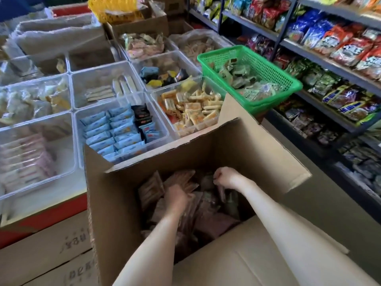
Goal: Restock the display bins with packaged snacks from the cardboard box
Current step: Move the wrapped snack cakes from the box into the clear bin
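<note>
An open cardboard box [115,203] stands in front of me, filled with brown and pink snack packets [208,219]. Both my arms reach down into it. My left hand [178,198] curls its fingers around packets near the middle of the pile. My right hand [225,177] is further back in the box, fingers curled, pinching packets below it. Behind the box, clear display bins [121,112] hold blue packets [115,131], yellow and orange snacks [193,108] and pink packets [26,159].
A green basket [251,65] of green packets sits at the right of the bins. Shelves of bagged snacks [340,50] run along the right side. Printed cardboard cartons [47,250] lie below left. A yellow basket [115,7] sits at the back.
</note>
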Demonstrator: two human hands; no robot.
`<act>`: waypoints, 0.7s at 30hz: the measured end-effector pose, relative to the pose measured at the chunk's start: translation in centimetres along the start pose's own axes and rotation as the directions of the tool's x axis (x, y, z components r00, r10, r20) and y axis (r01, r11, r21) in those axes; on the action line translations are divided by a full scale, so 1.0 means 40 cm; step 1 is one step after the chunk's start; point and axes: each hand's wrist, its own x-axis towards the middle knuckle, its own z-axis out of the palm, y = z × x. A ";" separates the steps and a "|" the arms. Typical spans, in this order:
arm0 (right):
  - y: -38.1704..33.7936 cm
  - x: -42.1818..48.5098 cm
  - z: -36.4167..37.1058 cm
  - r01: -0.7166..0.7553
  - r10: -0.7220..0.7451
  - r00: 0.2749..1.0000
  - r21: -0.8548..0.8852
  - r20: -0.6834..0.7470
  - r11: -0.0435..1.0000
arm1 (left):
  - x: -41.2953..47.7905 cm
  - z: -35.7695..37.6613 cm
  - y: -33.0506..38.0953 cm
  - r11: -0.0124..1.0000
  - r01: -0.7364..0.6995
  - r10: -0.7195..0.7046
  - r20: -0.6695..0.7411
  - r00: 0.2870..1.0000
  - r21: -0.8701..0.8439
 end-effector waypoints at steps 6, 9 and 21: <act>-0.006 0.119 0.074 0.006 0.000 0.987 -0.036 0.162 0.999 | 0.133 0.053 -0.068 0.906 0.339 -0.338 0.051 0.940 -0.252; 0.000 0.169 0.114 -0.005 0.004 0.973 0.006 0.231 1.000 | 0.147 0.034 -0.022 0.771 0.423 -0.422 0.116 0.899 -0.477; 0.005 0.173 0.109 -0.077 0.024 0.964 0.193 0.265 0.978 | 0.119 0.048 0.081 0.517 0.422 -0.441 0.190 0.877 -0.745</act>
